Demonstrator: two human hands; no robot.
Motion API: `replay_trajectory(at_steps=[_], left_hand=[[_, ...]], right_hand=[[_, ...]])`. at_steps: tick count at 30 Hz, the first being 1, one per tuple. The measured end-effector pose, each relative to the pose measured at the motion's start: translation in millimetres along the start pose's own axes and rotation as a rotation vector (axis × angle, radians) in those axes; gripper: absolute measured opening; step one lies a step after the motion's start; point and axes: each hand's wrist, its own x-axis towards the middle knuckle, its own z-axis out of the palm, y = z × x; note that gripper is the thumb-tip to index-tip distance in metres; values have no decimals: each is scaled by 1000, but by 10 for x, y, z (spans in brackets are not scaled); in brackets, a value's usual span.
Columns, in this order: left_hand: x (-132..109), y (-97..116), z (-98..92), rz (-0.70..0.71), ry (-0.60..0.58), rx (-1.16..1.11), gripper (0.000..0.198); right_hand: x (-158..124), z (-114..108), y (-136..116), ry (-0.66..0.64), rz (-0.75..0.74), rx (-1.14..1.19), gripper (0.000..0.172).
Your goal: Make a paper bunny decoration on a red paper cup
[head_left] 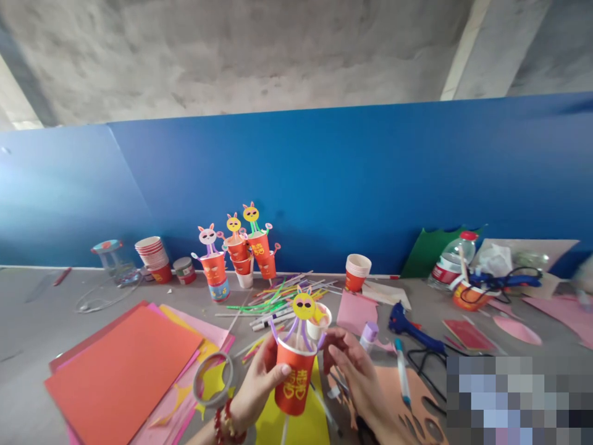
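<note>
My left hand (259, 383) is wrapped round a red paper cup (293, 378) with a gold emblem, held upright above the table. From the cup rise purple straws and a yellow paper rabbit face (304, 305). My right hand (354, 371) is beside the cup on its right, fingers curled and touching the cup's rim near a purple straw. A roll of clear tape (212, 378) lies just left of my left wrist.
Finished rabbit cups (241, 250) stand by the blue wall. Stacks of red cups (152, 253) (357, 272), loose straws (273, 296), coloured paper sheets (120, 371), a blue glue gun (407, 327), a glue stick (369, 334), a pen (402, 371) and a water bottle (451, 259) cover the grey table.
</note>
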Motion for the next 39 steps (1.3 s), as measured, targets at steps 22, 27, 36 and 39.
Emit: replay_trajectory(at_steps=[22, 27, 36, 39], left_hand=[[-7, -160, -85, -67, -64, -56, 57], [1, -221, -152, -95, -25, -120, 55], [40, -267, -194, -162, 150, -233, 47], [72, -234, -210, -152, 203, -262, 43]], right_hand=[[49, -167, 131, 235, -137, -109, 33], [11, -146, 128, 213, -75, -66, 44], [-18, -95, 150, 35, -48, -88, 36], [-32, -83, 144, -29, -17, -72, 32]])
